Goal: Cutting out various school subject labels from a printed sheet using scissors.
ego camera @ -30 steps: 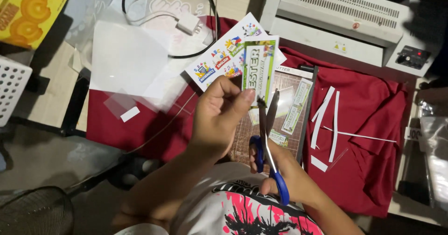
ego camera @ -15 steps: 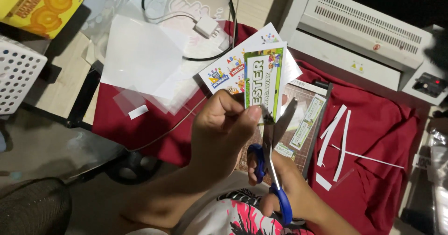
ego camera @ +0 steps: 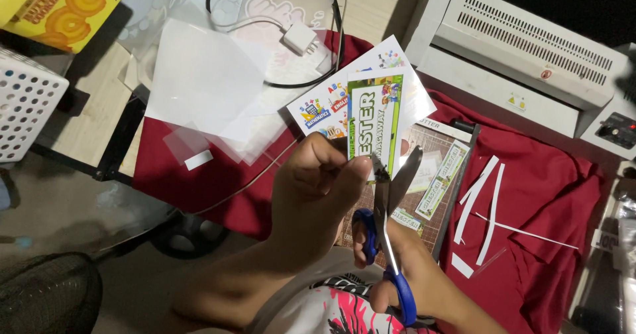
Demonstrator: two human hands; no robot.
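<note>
Your left hand (ego camera: 311, 188) pinches the laminated label (ego camera: 375, 123); your right hand (ego camera: 391, 268) grips open blue-handled scissors (ego camera: 387, 221) just beside that pinch, trimming unfinished.

Scissors (ego camera: 387, 221) blades now further open at the laminated label's (ego camera: 375, 122) lower edge, label lifted slightly higher

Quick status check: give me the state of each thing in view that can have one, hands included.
left hand: pinching the laminated card's lower edge.
right hand: fingers through the scissors' handles.
laminated card: held upright off the table.
scissors: blades open at the card's bottom edge.
laminator: nothing in its slot; power cannot be told.
paper trimmer: flat on the red cloth, labels on it.
white strips: cut off, loose on the cloth.
charger: lying on the table, cable attached.
</note>
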